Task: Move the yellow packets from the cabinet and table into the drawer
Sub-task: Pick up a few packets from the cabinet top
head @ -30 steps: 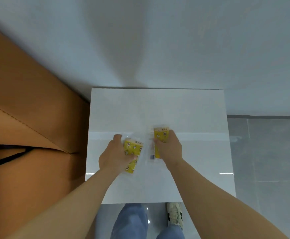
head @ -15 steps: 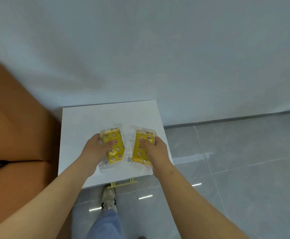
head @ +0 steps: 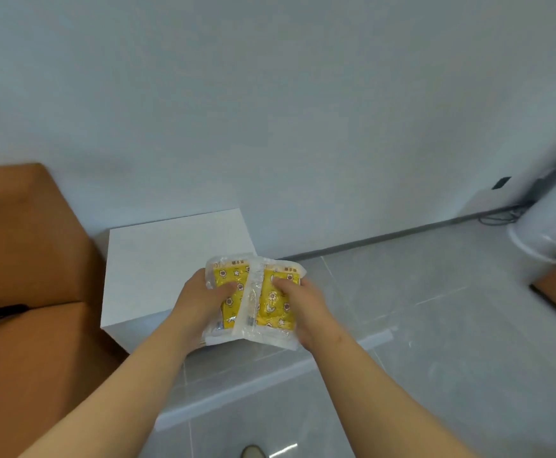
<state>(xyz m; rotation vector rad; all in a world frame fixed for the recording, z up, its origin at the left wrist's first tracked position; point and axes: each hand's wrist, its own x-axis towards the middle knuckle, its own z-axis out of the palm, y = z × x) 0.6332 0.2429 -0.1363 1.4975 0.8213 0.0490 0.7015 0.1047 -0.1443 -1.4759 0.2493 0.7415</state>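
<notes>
The left hand [head: 197, 302] grips the left packet [head: 233, 305] and the right hand [head: 306, 309] grips the right packet [head: 275, 309], thumbs on top, above the white cabinet's [head: 157, 259] front right corner. Brown boxes [head: 28, 259] flank the cabinet's left side. Both packets are clear-wrapped, yellow and star-printed, their edges overlapping.

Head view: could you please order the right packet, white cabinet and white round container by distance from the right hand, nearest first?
1. Right packet, in the right hand's grip.
2. White cabinet, just to its left.
3. White round container, far right by the wall.

Pale wall [head: 270, 94], grey tile floor [head: 435, 358]; brown box [head: 22, 259] at L, poss. cardboard.
</notes>
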